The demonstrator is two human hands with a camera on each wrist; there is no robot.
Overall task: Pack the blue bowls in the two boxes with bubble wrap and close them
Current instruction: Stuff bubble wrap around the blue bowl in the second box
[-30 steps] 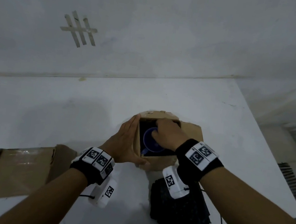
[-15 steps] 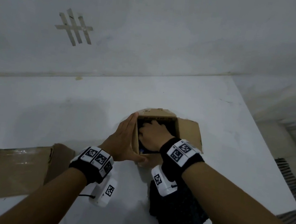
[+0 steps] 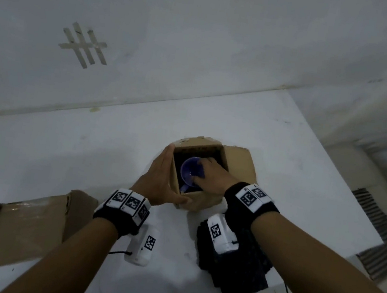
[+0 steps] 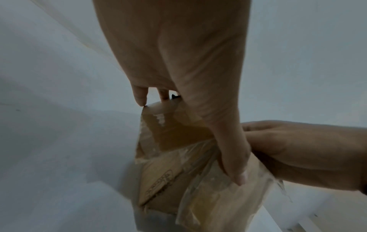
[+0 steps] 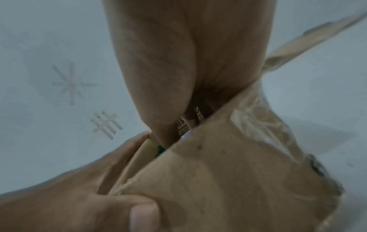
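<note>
An open cardboard box (image 3: 206, 201) stands mid-table with a blue bowl (image 3: 189, 171) inside, on a dark lining. My right hand (image 3: 209, 175) reaches into the box, fingers and thumb curled on the bowl's right rim. My left hand (image 3: 160, 176) lies flat against the box's left wall, fingers straight, thumb across the front corner. The left wrist view shows that thumb (image 4: 232, 149) lying down the taped box (image 4: 174, 138). In the right wrist view the box wall (image 5: 228, 180) hides the bowl. A second cardboard box (image 3: 27, 225) lies at the left.
A stack of black sheets (image 3: 242, 273) lies near the table's front edge under my right wrist. The white table (image 3: 63, 154) meets a wall at the back and ends at the right, with a floor grate (image 3: 378, 232) beyond it.
My right hand, which was pushed down over the bowl half a second ago, has shifted to the right, and the bowl shows again. The left hand has stayed on the box.
</note>
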